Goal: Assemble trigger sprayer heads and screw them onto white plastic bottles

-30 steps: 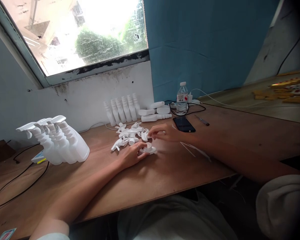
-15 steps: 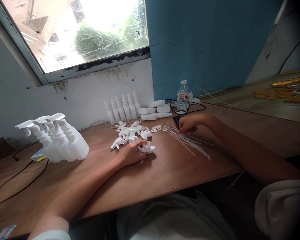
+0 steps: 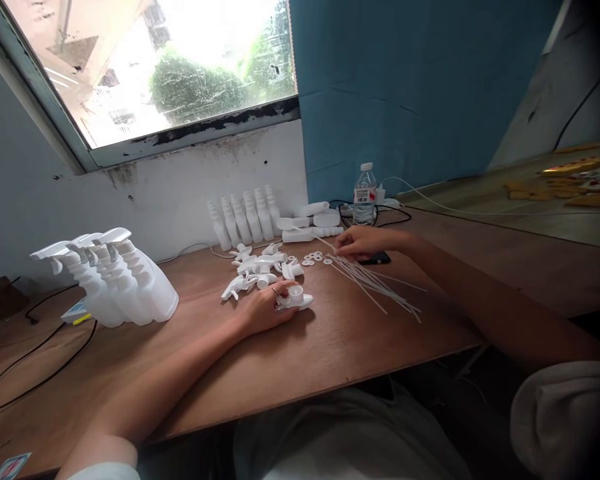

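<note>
My left hand (image 3: 266, 309) rests on the wooden table (image 3: 330, 347), fingers closed on a white spray trigger head (image 3: 296, 299) lying on its side. My right hand (image 3: 361, 242) is farther back, fingers pinched on one thin white dip tube (image 3: 314, 237) that slants up to the left. Under and right of it lies a loose bundle of several dip tubes (image 3: 380, 283). Several small white washers (image 3: 314, 257) lie just left of that hand. A heap of trigger heads (image 3: 257, 270) sits behind my left hand.
Finished white spray bottles (image 3: 115, 277) lie grouped at the left. Empty bottles (image 3: 245, 217) stand in a row by the wall, with others lying (image 3: 310, 223) beside them. A water bottle (image 3: 364, 195), a black phone (image 3: 375, 257) and black cables (image 3: 30, 373) are also on the table.
My right hand moved from the trigger heap right to the dip tubes, then lifted one tube back and leftward. The left hand stayed on its trigger head.
</note>
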{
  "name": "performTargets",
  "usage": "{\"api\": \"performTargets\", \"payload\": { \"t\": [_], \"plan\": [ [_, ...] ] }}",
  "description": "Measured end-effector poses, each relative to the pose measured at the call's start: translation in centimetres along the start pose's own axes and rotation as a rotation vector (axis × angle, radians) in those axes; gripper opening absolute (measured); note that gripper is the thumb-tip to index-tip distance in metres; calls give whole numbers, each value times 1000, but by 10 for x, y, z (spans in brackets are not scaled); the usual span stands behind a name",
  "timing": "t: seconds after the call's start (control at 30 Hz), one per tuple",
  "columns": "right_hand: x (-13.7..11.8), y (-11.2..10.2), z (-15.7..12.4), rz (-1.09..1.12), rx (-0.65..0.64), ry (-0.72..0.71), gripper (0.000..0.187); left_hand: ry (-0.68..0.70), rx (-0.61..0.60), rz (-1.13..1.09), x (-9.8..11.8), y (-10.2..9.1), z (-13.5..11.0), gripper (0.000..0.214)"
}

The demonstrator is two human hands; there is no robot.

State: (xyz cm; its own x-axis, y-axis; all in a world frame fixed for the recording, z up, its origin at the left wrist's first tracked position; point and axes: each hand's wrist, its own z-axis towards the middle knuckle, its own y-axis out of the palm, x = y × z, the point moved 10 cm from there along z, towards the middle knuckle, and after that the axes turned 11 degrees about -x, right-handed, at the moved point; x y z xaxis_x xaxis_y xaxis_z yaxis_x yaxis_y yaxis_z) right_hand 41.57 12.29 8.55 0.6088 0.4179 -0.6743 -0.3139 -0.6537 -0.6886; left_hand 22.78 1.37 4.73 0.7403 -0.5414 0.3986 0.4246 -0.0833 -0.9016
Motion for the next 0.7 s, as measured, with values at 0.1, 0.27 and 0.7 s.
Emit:
{"api": "performTargets", "payload": {
  "t": [0.1, 0.27, 0.7],
  "plan": [
    [-36, -1, -1, 277, 160, -289, 39, 4, 18, -30, -2, -1, 0, 54],
    [-80, 34, 3, 532, 127, -660, 37, 22, 22, -47, -4, 0, 0, 55],
    [-99, 60, 0, 439, 85, -792, 28, 46, 56, -57, -4, -1, 0, 56]
  ]
}}
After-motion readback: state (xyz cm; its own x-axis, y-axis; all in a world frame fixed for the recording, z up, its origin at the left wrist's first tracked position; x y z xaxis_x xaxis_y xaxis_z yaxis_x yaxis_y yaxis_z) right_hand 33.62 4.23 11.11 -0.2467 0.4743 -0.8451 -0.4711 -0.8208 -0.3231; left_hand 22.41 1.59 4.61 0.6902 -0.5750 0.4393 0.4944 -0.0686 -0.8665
